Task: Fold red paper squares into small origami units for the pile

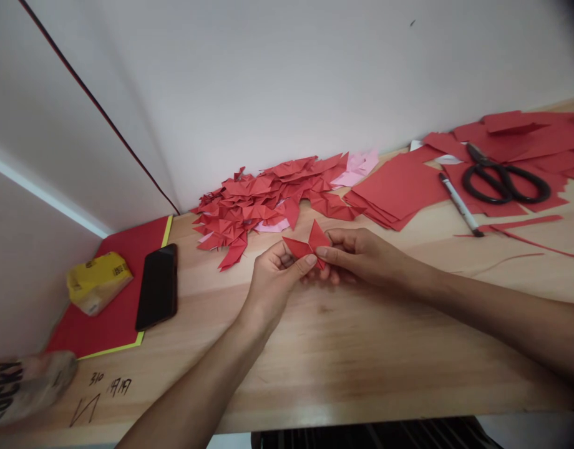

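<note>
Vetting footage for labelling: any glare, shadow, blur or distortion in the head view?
Head view: pale glare on the table near its front edge; soft shadow below the right forearm; top-right corner dark; bottle at left looks stretched; folded red paper slightly soft but readable.

The left hand (274,275), right hand (364,252) and forearms (483,300) are bare; at six o'clock, dark clothing (371,435) shows thin, paler stripes.

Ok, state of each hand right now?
Left hand: closed, pinching the folded paper.
Right hand: closed, pinching the same folded paper's right side.
</note>
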`<state>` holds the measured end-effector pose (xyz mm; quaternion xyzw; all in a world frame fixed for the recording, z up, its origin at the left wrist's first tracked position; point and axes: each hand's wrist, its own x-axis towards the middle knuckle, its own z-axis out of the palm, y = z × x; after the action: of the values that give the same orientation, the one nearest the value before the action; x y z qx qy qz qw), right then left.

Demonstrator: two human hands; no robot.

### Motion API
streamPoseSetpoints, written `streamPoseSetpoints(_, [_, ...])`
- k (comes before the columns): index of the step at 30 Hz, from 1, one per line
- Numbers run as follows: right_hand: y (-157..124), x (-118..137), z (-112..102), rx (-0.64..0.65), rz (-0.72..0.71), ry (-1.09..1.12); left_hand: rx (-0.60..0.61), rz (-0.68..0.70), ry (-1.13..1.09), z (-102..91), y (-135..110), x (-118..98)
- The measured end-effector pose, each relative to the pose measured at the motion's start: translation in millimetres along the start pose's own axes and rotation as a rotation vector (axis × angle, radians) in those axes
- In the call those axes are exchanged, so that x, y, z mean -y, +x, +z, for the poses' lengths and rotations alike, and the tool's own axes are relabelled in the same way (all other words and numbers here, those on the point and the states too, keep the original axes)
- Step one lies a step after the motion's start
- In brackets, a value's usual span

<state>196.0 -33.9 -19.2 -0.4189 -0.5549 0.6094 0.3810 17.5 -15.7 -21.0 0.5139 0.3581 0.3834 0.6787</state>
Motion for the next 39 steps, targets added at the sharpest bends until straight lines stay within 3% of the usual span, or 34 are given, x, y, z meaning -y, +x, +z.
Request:
streamPoseSetpoints(9, [-1.6,-0.2,4.2,-0.032,-0.016,-0.041,0.003,-0.106,-0.103,0.8,1.1,-3.9])
streamPoseSetpoints(28, [-0.9,2.5,0.8,0.07,0.032,-0.094,-0.134,0.047,-0.131,4.6,2.4,-0.1])
streamPoseSetpoints(33, [-1.7,1.8,2.7,0.031,-0.008,-0.075,-0.113,-0.021,-0.223,4.5,1.7,-2.1])
streamPoseSetpoints(39, [-3.0,-1.5,1.5,0.068,-0.031,-0.097,-0.098,-0.032,-0.178,1.9,2.1,-6.6])
